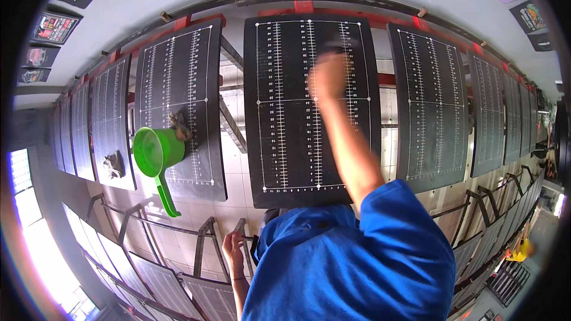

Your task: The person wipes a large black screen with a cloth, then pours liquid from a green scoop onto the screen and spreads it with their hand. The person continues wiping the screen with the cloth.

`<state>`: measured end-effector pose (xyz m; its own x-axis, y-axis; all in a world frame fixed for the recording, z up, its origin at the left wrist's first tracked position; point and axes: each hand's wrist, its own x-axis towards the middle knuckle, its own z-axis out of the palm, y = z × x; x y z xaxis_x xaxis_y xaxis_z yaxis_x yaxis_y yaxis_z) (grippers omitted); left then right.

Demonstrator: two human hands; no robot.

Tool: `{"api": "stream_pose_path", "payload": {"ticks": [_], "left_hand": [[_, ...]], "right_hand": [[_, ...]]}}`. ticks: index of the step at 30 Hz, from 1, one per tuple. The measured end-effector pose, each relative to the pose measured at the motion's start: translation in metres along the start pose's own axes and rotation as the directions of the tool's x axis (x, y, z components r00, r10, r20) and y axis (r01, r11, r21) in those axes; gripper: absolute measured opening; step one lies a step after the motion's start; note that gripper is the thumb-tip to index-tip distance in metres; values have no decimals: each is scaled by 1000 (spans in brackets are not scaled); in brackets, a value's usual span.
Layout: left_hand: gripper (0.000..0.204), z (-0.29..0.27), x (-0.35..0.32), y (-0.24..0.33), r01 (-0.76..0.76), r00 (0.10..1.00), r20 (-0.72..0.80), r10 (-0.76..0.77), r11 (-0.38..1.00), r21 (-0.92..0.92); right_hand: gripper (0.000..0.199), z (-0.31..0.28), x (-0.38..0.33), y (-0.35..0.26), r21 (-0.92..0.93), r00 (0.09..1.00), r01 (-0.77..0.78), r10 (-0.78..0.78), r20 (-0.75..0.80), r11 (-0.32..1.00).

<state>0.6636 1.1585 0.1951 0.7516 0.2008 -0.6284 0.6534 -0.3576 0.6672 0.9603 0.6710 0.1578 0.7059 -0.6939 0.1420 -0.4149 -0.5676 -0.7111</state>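
Note:
Over the far half of a black board [291, 137] with white ruled scales, my right hand [330, 77] is stretched forward and smeared by motion. Its fingers look closed on a dark thing [345, 46], too blurred for its kind to show. My left hand [233, 249] hangs low beside my body, off the board's near edge, its fingers loosely bent and apart with nothing in them. On the neighbouring board to the left sits a green dipper [172, 145], its handle pointing toward me. A crumpled greyish rag [179, 128] lies against the dipper's far side.
Similar black boards stand in a row to the left [110, 122] and right [431, 107], on red and dark metal frames. Another rag [112, 166] rests on a board farther left. Behind me are metal rails [202, 232] and more boards. Pictures [53, 27] hang on the wall.

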Motion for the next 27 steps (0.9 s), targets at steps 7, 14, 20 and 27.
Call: {"api": "stream_pose_path", "payload": {"ticks": [7,14,20,27], "left_hand": [[37,-2,3,19,63,998,-2,-65,983,-170],[38,-76,-93,-216,396,858,-239,-456,881,-260],[37,-34,19,-38,233,972,14,-233,969,-80],[35,-54,-50,-91,304,941,-98,-324,937,-174]], "right_hand": [[24,17,-106,-79,654,381,410,-770,511,636],[11,-16,144,62,-260,989,-55,17,-147,964],[23,116,-72,-111,288,382,567,-556,738,772],[31,-26,111,-13,168,957,288,-286,-34,943]]}}
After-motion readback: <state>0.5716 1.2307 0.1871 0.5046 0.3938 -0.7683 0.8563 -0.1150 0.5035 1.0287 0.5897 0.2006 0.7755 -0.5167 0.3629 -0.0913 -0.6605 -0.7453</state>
